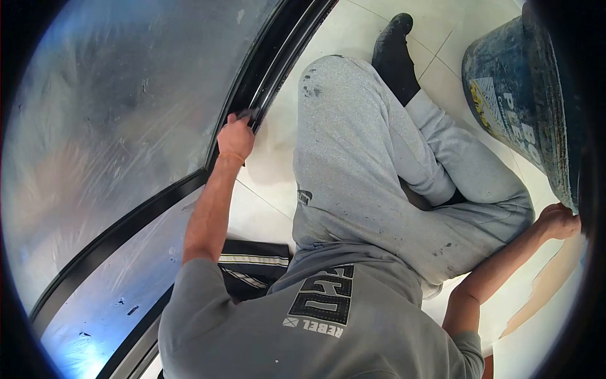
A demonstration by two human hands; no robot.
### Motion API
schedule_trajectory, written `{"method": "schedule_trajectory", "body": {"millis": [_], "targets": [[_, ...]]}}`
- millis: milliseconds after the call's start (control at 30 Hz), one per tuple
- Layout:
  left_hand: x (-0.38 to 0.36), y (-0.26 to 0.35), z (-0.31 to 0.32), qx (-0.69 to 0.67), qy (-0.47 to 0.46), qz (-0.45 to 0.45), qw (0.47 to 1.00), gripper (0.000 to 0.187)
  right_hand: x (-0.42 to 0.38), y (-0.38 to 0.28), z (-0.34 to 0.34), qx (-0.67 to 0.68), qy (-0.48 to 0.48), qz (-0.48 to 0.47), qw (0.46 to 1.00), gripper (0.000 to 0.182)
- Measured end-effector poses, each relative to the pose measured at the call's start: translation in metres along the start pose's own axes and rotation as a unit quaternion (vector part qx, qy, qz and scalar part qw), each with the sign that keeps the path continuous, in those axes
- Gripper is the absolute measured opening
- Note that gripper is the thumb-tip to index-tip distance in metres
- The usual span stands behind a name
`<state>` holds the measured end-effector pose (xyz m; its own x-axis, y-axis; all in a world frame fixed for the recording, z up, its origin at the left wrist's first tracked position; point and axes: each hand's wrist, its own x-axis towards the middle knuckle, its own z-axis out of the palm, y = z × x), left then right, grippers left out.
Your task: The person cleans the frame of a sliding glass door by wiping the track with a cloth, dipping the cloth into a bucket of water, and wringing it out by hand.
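Observation:
My left hand [235, 137] is closed at the black frame [268, 60] of a glazed panel. A small dark piece [248, 115] sticks out past its fingers, too blurred to name. At the far right, my right hand [558, 222] is curled against the near end of the rim of a large dark bucket [505, 95]. Its fingertips fall partly in the dark edge of the view. White lettering and a yellow mark show on the bucket's stained side.
Plastic film covers the panel's glass [120, 120]. My crossed legs [353, 145] in grey trousers rest on the light tiled floor [265, 199]. Beside my left hip lies a black cloth with pale stripes [255, 259]. A torn-edged pale sheet [549, 284] lies behind my right arm.

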<state>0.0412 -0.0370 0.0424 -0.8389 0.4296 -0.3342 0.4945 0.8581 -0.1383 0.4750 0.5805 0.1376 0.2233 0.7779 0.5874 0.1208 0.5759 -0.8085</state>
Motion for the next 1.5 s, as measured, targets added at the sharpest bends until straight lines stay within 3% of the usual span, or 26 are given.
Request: {"method": "schedule_trajectory", "body": {"millis": [33, 200, 300, 467, 567, 733, 833, 1000, 1133, 1233, 1367, 1500], "targets": [[-0.007, -0.002, 0.004, -0.039, 0.061, 0.004, 0.997, 0.034, 0.000, 0.001, -0.001, -0.002, 0.001, 0.002, 1.000, 0.032], [0.015, 0.004, 0.045, -0.201, 0.094, -0.013, 0.975, 0.039, 0.001, 0.006, 0.000, 0.005, 0.002, 0.008, 1.000, 0.033], [0.034, 0.023, 0.042, -0.179, 0.055, -0.075, 0.979, 0.040, 0.004, 0.009, -0.005, 0.010, 0.005, 0.012, 1.000, 0.033], [0.064, 0.018, 0.062, -0.183, 0.024, -0.038, 0.982, 0.048, 0.003, 0.001, -0.002, -0.027, 0.002, 0.016, 1.000, 0.033], [0.079, 0.050, 0.037, -0.217, 0.012, -0.069, 0.974, 0.049, 0.000, 0.000, 0.000, -0.068, -0.009, -0.010, 0.998, 0.033], [0.043, 0.056, 0.033, -0.300, 0.206, 0.050, 0.930, 0.035, 0.004, -0.002, 0.002, -0.034, 0.007, -0.011, 0.999, 0.033], [0.024, 0.058, 0.029, -0.344, 0.185, -0.056, 0.919, 0.036, 0.003, -0.001, 0.001, -0.028, 0.006, -0.015, 0.999, 0.034], [0.053, 0.061, 0.030, -0.255, 0.287, -0.012, 0.923, 0.040, 0.001, -0.001, 0.005, -0.015, 0.001, -0.009, 1.000, 0.035], [0.068, 0.077, 0.015, -0.269, 0.209, -0.024, 0.940, 0.040, 0.000, -0.004, 0.003, 0.004, -0.001, -0.008, 1.000, 0.036], [0.079, 0.075, 0.022, -0.208, 0.155, -0.010, 0.966, 0.041, -0.005, -0.012, 0.011, 0.019, 0.023, -0.015, 0.999, 0.036], [0.086, 0.078, 0.030, -0.136, 0.145, -0.021, 0.980, 0.042, -0.004, -0.010, 0.010, 0.009, 0.004, 0.000, 1.000, 0.036], [0.090, 0.079, 0.024, -0.192, 0.138, -0.048, 0.970, 0.040, -0.002, -0.006, 0.003, -0.014, 0.001, -0.008, 1.000, 0.036]]}}
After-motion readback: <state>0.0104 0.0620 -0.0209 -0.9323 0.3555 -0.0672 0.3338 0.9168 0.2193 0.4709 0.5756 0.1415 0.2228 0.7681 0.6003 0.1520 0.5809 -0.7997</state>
